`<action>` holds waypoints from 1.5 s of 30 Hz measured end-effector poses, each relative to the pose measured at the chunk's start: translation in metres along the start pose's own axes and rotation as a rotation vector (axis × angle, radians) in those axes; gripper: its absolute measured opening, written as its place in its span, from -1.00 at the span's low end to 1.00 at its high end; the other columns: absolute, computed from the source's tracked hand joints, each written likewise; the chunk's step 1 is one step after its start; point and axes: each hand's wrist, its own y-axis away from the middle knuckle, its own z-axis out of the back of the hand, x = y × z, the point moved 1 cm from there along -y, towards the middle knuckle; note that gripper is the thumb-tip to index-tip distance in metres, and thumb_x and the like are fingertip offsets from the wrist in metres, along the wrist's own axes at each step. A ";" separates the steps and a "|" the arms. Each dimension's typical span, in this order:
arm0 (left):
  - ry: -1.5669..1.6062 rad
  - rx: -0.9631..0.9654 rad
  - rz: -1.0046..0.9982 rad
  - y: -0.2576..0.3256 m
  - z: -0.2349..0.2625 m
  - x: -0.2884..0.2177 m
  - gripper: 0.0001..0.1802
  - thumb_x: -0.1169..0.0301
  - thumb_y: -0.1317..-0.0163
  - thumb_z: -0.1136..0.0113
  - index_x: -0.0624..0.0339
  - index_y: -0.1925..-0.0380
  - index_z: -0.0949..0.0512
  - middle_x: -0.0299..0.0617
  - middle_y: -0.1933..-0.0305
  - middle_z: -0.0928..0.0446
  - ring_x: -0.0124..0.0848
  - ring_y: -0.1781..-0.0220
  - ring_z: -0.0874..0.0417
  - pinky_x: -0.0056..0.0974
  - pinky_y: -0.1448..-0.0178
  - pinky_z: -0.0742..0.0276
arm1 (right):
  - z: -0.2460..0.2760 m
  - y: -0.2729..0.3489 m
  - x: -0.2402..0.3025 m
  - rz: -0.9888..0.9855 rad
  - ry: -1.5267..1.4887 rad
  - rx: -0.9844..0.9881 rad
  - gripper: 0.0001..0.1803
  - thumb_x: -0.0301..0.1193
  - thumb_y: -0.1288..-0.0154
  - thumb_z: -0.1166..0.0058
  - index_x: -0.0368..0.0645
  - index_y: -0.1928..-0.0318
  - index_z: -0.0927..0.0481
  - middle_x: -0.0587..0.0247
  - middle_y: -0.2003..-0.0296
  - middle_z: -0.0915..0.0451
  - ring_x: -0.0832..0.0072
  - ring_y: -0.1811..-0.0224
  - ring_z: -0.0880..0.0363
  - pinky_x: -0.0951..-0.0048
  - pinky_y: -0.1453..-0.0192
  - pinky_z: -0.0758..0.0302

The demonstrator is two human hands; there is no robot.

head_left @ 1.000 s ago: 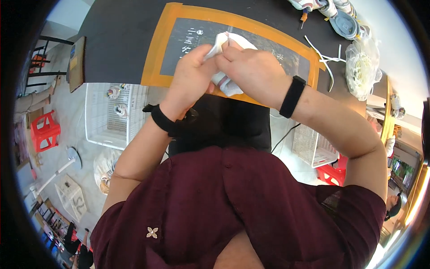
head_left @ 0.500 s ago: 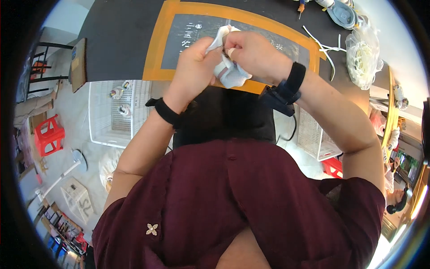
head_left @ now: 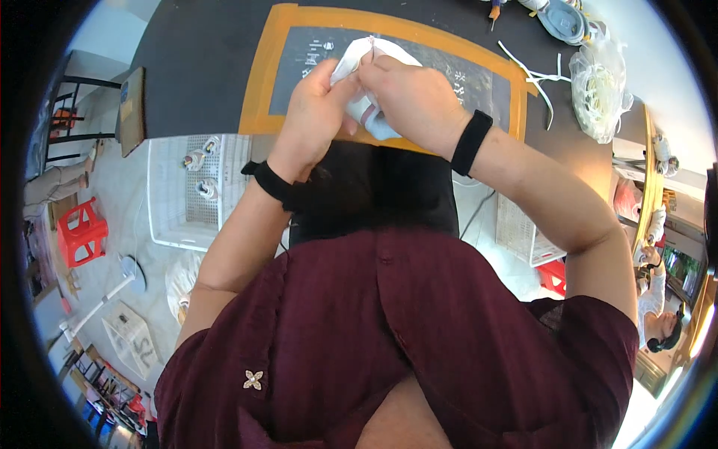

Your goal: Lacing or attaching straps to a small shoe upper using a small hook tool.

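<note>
1. The left hand (head_left: 314, 105) is curled nearly closed on one side of a white cloth (head_left: 381, 127), thumb against fingers; it probably serves to steady the soft fabric.
2. The right hand (head_left: 415, 93) is closed in a pinch on the same cloth, beside the left; the close grip suggests fine work. Whether something thin sits between its fingertips is too small to tell.
3. The cloth, which shows a mauve stripe, is held up over the near part of a dark sheet (head_left: 482, 82) on the desk (head_left: 202, 75). That spot seems chosen for easy reach and sight.
4. Orange tape (head_left: 262, 75) frames the sheet, likely to fix it down.
5. Right of the sheet, loose white strips (head_left: 550, 78) lie just beside a clear bag (head_left: 598, 90) holding a tangle of pale strips or strings, probably placed within reach.
6. A blue-grey dish (head_left: 562, 21) sits at the desk's far right; its contents cannot be made out.
7. Lower left, a white crate (head_left: 168, 232) holds a few small whitish bundles (head_left: 196, 159), with plenty of room around them.
8. Another white crate (head_left: 516, 232) stands at right, partly hidden; its contents are unclear.
</note>
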 end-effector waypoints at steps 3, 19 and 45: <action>0.194 -0.026 -0.053 -0.001 -0.003 0.003 -0.82 0.36 -0.40 -0.04 0.25 0.16 -0.51 -0.30 0.30 -0.57 -0.58 0.44 -0.55 -0.46 0.46 -0.44 | 0.009 -0.001 -0.009 -0.047 -0.142 -0.016 -0.79 -0.43 -0.23 0.05 -0.09 0.15 -0.59 0.00 0.30 -0.65 0.11 0.20 -0.65 0.12 0.13 -0.57; 0.199 -0.015 -0.026 -0.001 -0.002 -0.002 -0.79 0.39 -0.39 -0.06 0.26 0.07 -0.50 -0.28 0.26 -0.57 -0.56 0.34 -0.55 -0.45 0.45 -0.42 | 0.015 -0.014 -0.023 -0.294 -0.604 0.156 -0.91 -0.46 -0.19 -0.09 -0.19 0.34 -0.61 0.26 0.50 -0.60 0.50 0.48 -0.57 0.46 0.35 -0.50; -0.168 0.013 -0.019 -0.003 0.001 -0.001 -0.80 0.38 -0.34 -0.08 0.24 0.11 -0.52 -0.34 0.44 -0.51 -0.66 0.63 -0.39 -0.51 0.59 -0.26 | -0.008 0.001 -0.018 0.102 -0.014 -0.158 -0.90 -0.45 -0.20 0.01 -0.16 0.34 -0.56 0.07 0.42 -0.61 0.15 0.37 -0.63 0.23 0.28 -0.52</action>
